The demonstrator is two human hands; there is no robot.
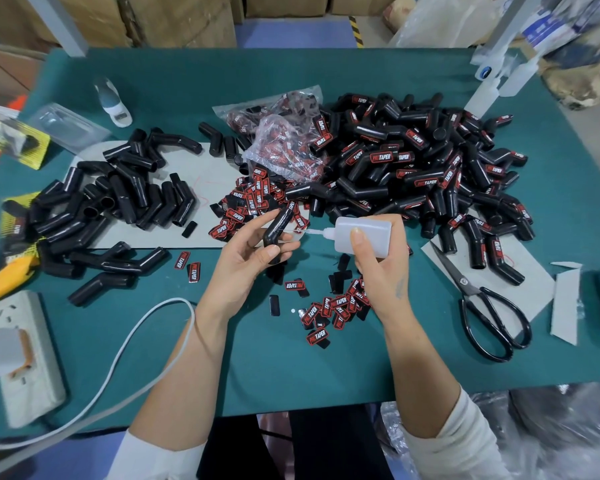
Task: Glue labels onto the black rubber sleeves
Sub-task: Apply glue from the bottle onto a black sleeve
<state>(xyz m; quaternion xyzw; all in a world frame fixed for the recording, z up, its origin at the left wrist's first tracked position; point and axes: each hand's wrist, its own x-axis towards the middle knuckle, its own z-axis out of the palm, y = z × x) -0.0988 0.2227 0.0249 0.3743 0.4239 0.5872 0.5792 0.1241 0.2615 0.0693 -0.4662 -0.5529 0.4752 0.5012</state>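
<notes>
My left hand (248,252) grips a bent black rubber sleeve (278,230) above the green table. A white glue bottle (364,233) is held in my right hand (378,261), its nozzle pointing left at the sleeve's side. Plain black sleeves (118,199) lie heaped at the left. At the right sits a big pile of labelled sleeves (413,168). Loose red-and-black labels (336,306) are scattered below my right hand, and more labels (246,202) lie beyond my left hand.
Black scissors (482,303) lie at the right on grey card. A clear bag of labels (284,140) sits mid-table. A yellow utility knife (4,275), a power strip (25,358) and a white cable (136,341) occupy the left.
</notes>
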